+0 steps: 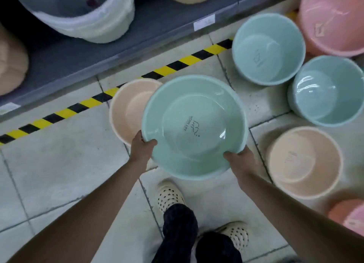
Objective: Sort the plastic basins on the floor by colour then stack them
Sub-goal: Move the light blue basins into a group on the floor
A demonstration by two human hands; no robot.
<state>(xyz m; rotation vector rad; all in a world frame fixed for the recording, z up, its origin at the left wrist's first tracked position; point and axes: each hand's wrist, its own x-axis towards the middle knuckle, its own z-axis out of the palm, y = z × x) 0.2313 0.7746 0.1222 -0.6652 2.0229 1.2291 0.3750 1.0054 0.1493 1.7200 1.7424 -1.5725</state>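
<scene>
Left hand (141,148) and right hand (239,160) each grip the near rim of the green basin (194,126), thumbs inside. It is held up, partly covering a beige basin (126,113). Advice: keep it level, swing right, and nest it squarely in the second green basin (325,91) on the floor (59,164).

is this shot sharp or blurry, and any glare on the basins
Head view: soft overall, with slight motion blur on the green basin that the left hand and right hand grip, its logo readable; white glare streaks inside the far-right blue basin and the pink basin; the shelf goes dark at its top-left corner.
</scene>
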